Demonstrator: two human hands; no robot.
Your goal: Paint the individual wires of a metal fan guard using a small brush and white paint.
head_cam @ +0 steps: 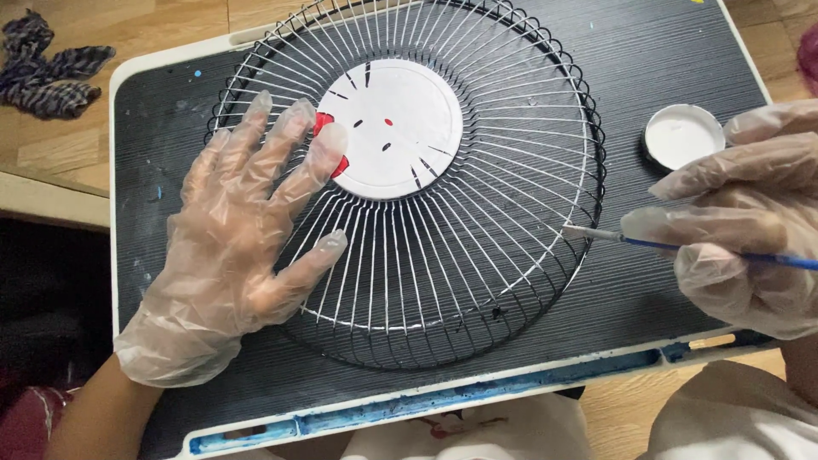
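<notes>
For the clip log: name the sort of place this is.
Probably a home craft spot on a floor: a paint-flecked lap tray on wood flooring holds a wire fan guard. The gloved right hand holds a brush near a lid of white paint.

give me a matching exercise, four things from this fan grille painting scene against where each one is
Things:
1. round wire fan grille
2. thin blue-handled paintbrush
3. small round lid of white paint
4. dark striped cloth

Places:
A. on the wooden floor, off the tray's far left corner
B. held in the gloved right hand, tip at the grille's right rim
C. flat on the dark lap tray, under the gloved left hand
D. on the tray, right of the grille

Pairs: 1-C, 2-B, 3-D, 4-A
</notes>
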